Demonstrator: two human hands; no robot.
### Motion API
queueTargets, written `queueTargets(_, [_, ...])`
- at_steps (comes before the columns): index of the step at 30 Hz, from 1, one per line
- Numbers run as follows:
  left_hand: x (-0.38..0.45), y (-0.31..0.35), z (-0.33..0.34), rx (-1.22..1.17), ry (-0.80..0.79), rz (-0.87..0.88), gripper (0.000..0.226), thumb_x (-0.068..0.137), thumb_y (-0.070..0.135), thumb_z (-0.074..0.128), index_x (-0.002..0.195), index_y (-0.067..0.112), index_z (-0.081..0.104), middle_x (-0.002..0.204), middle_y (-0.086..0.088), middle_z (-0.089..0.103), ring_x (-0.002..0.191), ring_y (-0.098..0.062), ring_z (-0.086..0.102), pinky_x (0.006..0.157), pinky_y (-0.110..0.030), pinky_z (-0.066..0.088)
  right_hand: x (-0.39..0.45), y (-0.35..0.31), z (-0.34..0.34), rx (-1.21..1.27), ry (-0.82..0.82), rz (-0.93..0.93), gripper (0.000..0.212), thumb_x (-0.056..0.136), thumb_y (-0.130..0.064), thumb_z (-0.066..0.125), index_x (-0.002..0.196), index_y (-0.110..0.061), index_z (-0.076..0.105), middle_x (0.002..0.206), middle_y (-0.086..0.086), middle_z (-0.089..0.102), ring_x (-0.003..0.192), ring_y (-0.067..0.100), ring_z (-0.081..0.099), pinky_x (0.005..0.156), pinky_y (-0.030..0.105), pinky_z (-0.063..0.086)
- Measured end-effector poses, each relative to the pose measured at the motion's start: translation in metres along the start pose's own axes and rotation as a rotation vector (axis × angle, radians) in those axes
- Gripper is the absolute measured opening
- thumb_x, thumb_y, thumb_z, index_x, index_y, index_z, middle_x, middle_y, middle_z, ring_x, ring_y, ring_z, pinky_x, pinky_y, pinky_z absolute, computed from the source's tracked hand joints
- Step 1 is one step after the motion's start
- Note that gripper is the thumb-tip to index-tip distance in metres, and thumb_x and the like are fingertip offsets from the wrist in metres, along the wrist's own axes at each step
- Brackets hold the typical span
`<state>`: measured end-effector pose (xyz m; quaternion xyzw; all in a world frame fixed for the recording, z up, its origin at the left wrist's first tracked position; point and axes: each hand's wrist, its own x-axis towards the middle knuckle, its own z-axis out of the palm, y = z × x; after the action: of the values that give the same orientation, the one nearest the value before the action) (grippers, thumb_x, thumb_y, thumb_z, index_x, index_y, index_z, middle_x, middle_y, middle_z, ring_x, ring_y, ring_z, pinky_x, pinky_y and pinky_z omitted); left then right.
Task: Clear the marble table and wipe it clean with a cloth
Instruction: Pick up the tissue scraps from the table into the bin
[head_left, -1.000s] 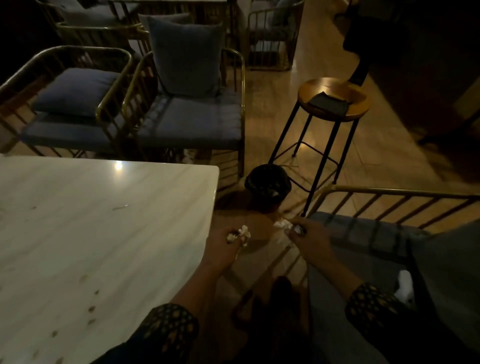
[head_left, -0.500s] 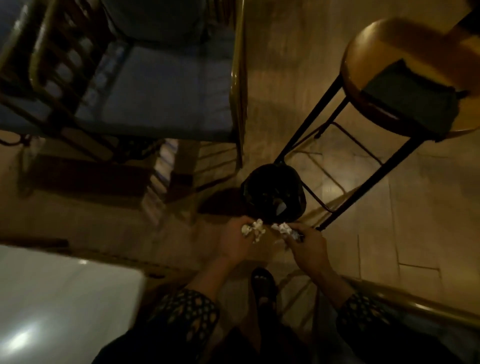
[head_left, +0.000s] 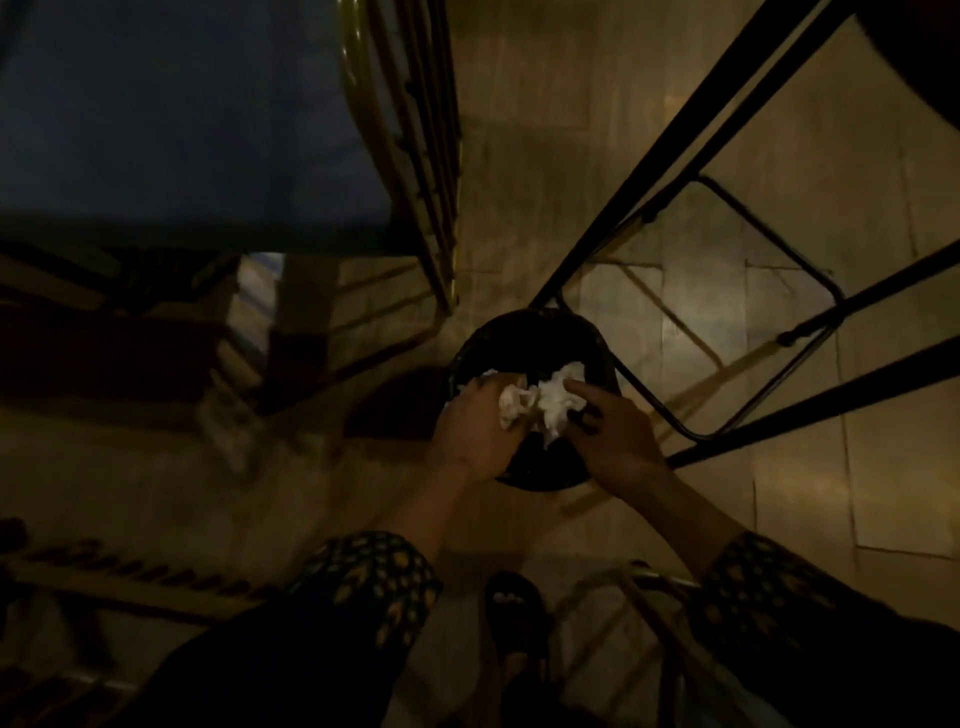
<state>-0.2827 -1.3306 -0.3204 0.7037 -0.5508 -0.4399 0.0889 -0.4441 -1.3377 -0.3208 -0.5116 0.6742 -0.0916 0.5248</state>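
Crumpled tissues (head_left: 540, 402) — clamped in fingers of left hand (head_left: 475, 434), right hand (head_left: 615, 434) | over black bin (head_left: 535, 332) | stool legs (head_left: 727, 291) beside

Two hands (head_left: 480, 431) (head_left: 618, 441), two crumpled tissues (head_left: 514, 408) (head_left: 558, 400), one black bin (head_left: 530, 338), one stool (head_left: 727, 218), one chair (head_left: 208, 130).

Both hands moved forward over the black bin (head_left: 535, 332), left hand (head_left: 475, 431), right hand (head_left: 618, 441), crumpled tissues (head_left: 540, 402) now above its mouth

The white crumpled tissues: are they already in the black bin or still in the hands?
Still held: left hand and right hand grip white crumpled tissues above the black round bin.
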Motion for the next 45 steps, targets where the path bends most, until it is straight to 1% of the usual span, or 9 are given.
queueTargets(5, [-0.026,-0.008,-0.017,0.004,-0.001,-0.052,0.05,0.09,0.033,0.064,0.136,0.021,0.047,0.134,-0.007,0.05,0.121,-0.026,0.051,0.1,-0.044,0.047,-0.021,-0.008,-0.011,-0.057,-0.036,-0.002,0.046,0.093,-0.013,0.062,0.138,-0.016,0.05,0.14,0.006,0.051,0.125,0.025,0.052,0.098,0.029,0.045])
queueTargets(9, [-0.063,0.003,-0.048,-0.023,0.044,-0.072,0.05,0.09,0.033,0.063,0.136,0.022,0.046,0.135,-0.006,0.049,0.124,-0.024,0.049,0.103,-0.043,0.045,-0.059,-0.045,-0.014,-0.124,-0.013,-0.116,0.045,0.092,-0.02,0.063,0.136,-0.014,0.053,0.134,0.009,0.056,0.121,0.026,0.056,0.097,0.034,0.049])
queueTargets(14, [-0.137,0.035,-0.111,-0.133,0.204,-0.032,0.046,0.091,0.034,0.062,0.133,0.021,0.05,0.133,-0.004,0.053,0.124,-0.021,0.049,0.103,-0.041,0.044,-0.13,-0.128,-0.008,-0.118,-0.009,-0.317,0.044,0.093,-0.025,0.061,0.135,-0.016,0.053,0.131,0.004,0.059,0.118,0.014,0.055,0.09,0.018,0.04])
queueTargets(18, [-0.236,0.046,-0.162,-0.165,0.413,0.004,0.038,0.091,0.031,0.061,0.127,0.02,0.055,0.127,-0.004,0.057,0.119,-0.022,0.053,0.1,-0.039,0.046,-0.219,-0.192,0.012,-0.088,-0.004,-0.48,0.038,0.095,-0.025,0.058,0.132,-0.017,0.056,0.12,0.001,0.063,0.105,0.009,0.056,0.09,0.022,0.046])
queueTargets(20, [-0.297,0.036,-0.183,-0.169,0.516,-0.004,0.039,0.09,0.032,0.062,0.126,0.021,0.054,0.127,-0.005,0.057,0.117,-0.023,0.054,0.098,-0.04,0.047,-0.273,-0.214,0.033,-0.111,-0.005,-0.585,0.035,0.095,-0.023,0.058,0.129,-0.016,0.058,0.115,-0.004,0.062,0.102,0.006,0.056,0.086,0.016,0.046])
queueTargets(25, [-0.481,-0.029,-0.211,-0.149,0.735,-0.1,0.043,0.092,0.039,0.058,0.131,0.026,0.048,0.132,-0.003,0.053,0.12,-0.023,0.052,0.1,-0.044,0.046,-0.415,-0.221,0.113,-0.192,-0.159,-0.78,0.035,0.095,-0.025,0.059,0.129,-0.016,0.059,0.124,0.0,0.062,0.111,0.014,0.059,0.094,0.027,0.047])
queueTargets(30, [-0.675,-0.121,-0.196,-0.144,0.968,-0.245,0.043,0.092,0.039,0.059,0.131,0.024,0.05,0.13,-0.003,0.054,0.12,-0.023,0.051,0.1,-0.038,0.043,-0.553,-0.207,0.21,-0.314,-0.275,-1.004,0.037,0.093,-0.028,0.061,0.129,-0.02,0.059,0.133,-0.003,0.058,0.118,0.017,0.054,0.103,0.038,0.044])
queueTargets(36, [-0.88,-0.219,-0.145,-0.207,1.178,-0.529,0.044,0.091,0.041,0.058,0.131,0.025,0.049,0.13,-0.003,0.053,0.12,-0.024,0.05,0.099,-0.042,0.044,-0.696,-0.203,0.34,-0.557,-0.486,-1.302,0.037,0.093,-0.026,0.061,0.129,-0.018,0.059,0.133,0.002,0.059,0.124,0.019,0.053,0.105,0.023,0.033])
queueTargets(45, [-1.133,-0.306,-0.068,-0.189,1.387,-1.015,0.046,0.092,0.04,0.056,0.134,0.023,0.046,0.134,-0.005,0.05,0.121,-0.027,0.049,0.096,-0.039,0.044,-0.914,-0.182,0.523,-0.767,-0.829,-1.69,0.046,0.096,-0.036,0.053,0.139,-0.021,0.048,0.143,0.003,0.048,0.131,0.021,0.044,0.107,0.031,0.033])
